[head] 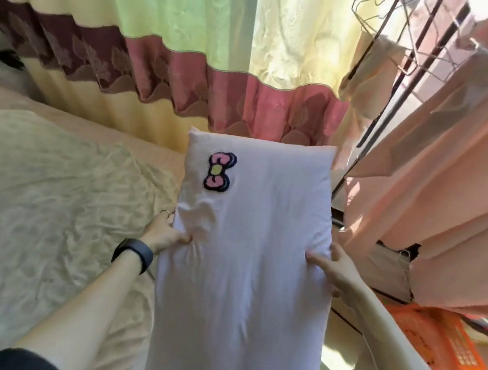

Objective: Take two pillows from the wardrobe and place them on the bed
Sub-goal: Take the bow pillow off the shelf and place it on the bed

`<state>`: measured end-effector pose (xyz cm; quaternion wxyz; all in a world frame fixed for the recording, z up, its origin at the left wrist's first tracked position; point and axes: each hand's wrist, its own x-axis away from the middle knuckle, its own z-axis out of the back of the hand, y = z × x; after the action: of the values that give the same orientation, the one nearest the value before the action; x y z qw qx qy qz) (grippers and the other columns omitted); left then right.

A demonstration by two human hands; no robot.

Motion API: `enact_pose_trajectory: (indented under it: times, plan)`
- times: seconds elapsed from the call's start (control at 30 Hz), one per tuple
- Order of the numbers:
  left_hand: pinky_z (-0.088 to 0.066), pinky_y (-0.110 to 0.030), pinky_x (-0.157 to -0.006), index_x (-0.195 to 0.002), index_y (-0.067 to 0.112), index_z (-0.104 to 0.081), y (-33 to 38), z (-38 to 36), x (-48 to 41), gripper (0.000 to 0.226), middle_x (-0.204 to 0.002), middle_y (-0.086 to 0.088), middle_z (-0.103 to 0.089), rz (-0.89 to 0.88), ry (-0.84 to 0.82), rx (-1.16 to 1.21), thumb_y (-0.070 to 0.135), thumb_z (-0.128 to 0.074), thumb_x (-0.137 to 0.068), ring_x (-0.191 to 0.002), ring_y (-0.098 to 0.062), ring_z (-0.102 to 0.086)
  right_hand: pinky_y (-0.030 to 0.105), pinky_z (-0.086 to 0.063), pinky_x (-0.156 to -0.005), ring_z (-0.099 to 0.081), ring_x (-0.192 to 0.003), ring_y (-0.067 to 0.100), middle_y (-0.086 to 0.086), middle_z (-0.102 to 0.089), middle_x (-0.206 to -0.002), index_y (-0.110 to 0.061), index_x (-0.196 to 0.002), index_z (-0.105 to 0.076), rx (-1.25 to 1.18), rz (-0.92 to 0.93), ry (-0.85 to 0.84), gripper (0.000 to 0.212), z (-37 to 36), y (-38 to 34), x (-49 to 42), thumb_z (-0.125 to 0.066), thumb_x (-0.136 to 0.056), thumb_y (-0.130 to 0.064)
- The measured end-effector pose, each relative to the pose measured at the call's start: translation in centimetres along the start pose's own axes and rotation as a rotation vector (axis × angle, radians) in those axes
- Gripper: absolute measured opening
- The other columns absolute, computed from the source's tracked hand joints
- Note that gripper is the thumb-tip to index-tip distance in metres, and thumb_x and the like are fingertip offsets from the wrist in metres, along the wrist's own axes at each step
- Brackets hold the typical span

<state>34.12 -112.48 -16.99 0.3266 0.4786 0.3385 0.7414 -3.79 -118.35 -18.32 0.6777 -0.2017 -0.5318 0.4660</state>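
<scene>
A long white pillow point(250, 247) with a pink bow patch near its far left corner is held lengthwise in front of me, above the gap beside the bed. My left hand point(165, 232), with a black wristband, grips its left edge. My right hand point(334, 266) grips its right edge. The bed point(32, 203), covered with a wrinkled pale sheet, lies to the left. The fabric wardrobe point(454, 181), with its peach cover hanging loose, stands at the right. No second pillow is in view.
A yellow and green curtain point(193, 38) with a dark red band hangs straight ahead. Wire hangers point(380, 13) and a dark metal frame show at the upper right. An orange basket point(439, 344) sits on the floor at the lower right.
</scene>
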Motion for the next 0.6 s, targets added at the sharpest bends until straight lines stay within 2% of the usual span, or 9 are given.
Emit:
enact_pose_trajectory:
  times: [0.07,0.13,0.17,0.27,0.33,0.4,0.47,0.53,0.6]
  plan:
    - [-0.054,-0.045,-0.094,-0.136,0.007,-0.05,1.9,1.0,-2.1,0.069,-0.126,-0.011,-0.066,0.009,0.045,0.04,0.0,-0.08,-0.075,-0.106,-0.028,-0.065,0.035,-0.054,-0.071,-0.064,-0.099,0.022,-0.002,-0.06,-0.125,-0.027,-0.142,-0.047,0.002,0.031,-0.039,0.071,-0.2,-3.7,-4.0,-0.08,-0.08,-0.04]
    - [-0.054,-0.043,-0.093,-0.134,0.007,-0.05,3.3,2.1,-3.9,0.067,-0.128,-0.011,-0.064,0.024,0.095,0.077,-0.001,-0.081,-0.075,-0.104,-0.025,-0.065,0.022,-0.052,-0.057,-0.065,-0.087,0.012,-0.008,-0.063,-0.108,-0.021,-0.139,-0.05,0.019,0.083,-0.081,0.066,-1.0,-7.4,-7.4,-0.08,-0.082,-0.033]
    - [-0.054,-0.041,-0.091,-0.131,0.009,-0.05,3.8,2.8,-5.0,0.065,-0.127,-0.01,-0.063,0.034,0.128,0.092,-0.001,-0.081,-0.075,-0.099,-0.023,-0.064,0.02,-0.05,-0.053,-0.065,-0.082,0.009,-0.01,-0.063,-0.102,-0.019,-0.136,-0.052,0.032,0.106,-0.105,0.062,-1.7,-9.1,-9.1,-0.08,-0.083,-0.031]
    - [-0.053,-0.043,-0.089,-0.139,0.01,-0.044,5.3,5.3,-8.9,0.076,-0.125,-0.011,-0.061,0.062,0.217,0.13,0.001,-0.083,-0.075,-0.103,-0.027,-0.062,0.025,-0.054,-0.06,-0.068,-0.085,0.016,-0.001,-0.067,-0.105,-0.017,-0.127,-0.054,0.034,0.124,-0.183,0.052,-4.4,-14.2,-14.2,-0.08,-0.083,-0.026]
    - [-0.054,-0.04,-0.083,-0.14,0.009,-0.043,5.7,7.3,-12.2,0.078,-0.124,-0.011,-0.062,0.081,0.267,0.164,0.002,-0.083,-0.074,-0.101,-0.028,-0.062,0.016,-0.051,-0.051,-0.065,-0.079,0.009,-0.004,-0.066,-0.1,-0.022,-0.118,-0.053,0.035,0.148,-0.222,0.045,-6.8,-17.6,-17.9,-0.081,-0.083,-0.024]
    - [-0.053,-0.034,-0.07,-0.133,0.015,-0.047,6.5,10.0,-16.2,0.07,-0.117,-0.007,-0.064,0.098,0.3,0.196,0.002,-0.083,-0.074,-0.092,-0.024,-0.062,0.01,-0.048,-0.047,-0.065,-0.076,0.004,-0.008,-0.067,-0.101,-0.025,-0.115,-0.054,0.045,0.172,-0.277,0.046,-9.8,-21.5,-21.8,-0.084,-0.08,-0.023]
    - [-0.053,-0.033,-0.067,-0.123,0.021,-0.049,7.4,13.2,-20.5,0.064,-0.123,-0.012,-0.064,0.096,0.341,0.228,0.002,-0.084,-0.073,-0.093,-0.027,-0.063,0.011,-0.049,-0.047,-0.068,-0.072,0.0,-0.013,-0.067,-0.1,-0.029,-0.112,-0.057,0.055,0.19,-0.325,0.048,-13.0,-25.8,-25.6,-0.087,-0.075,-0.021]
    - [-0.052,-0.031,-0.063,-0.135,0.017,-0.047,8.7,16.9,-25.0,0.074,-0.128,-0.015,-0.062,0.112,0.381,0.257,0.003,-0.085,-0.072,-0.092,-0.026,-0.064,0.014,-0.049,-0.048,-0.068,-0.074,-0.003,-0.013,-0.067,-0.104,-0.032,-0.114,-0.059,0.073,0.22,-0.353,0.054,-16.6,-30.6,-29.6,-0.089,-0.071,-0.021]
    - [-0.054,-0.034,-0.067,-0.148,0.013,-0.036,9.9,20.3,-28.8,0.091,-0.134,-0.016,-0.059,0.14,0.423,0.284,0.004,-0.086,-0.072,-0.102,-0.031,-0.064,0.02,-0.047,-0.054,-0.064,-0.083,0.001,-0.013,-0.066,-0.108,-0.031,-0.12,-0.056,0.107,0.252,-0.376,0.063,-20.2,-35.3,-32.9,-0.091,-0.068,-0.023]
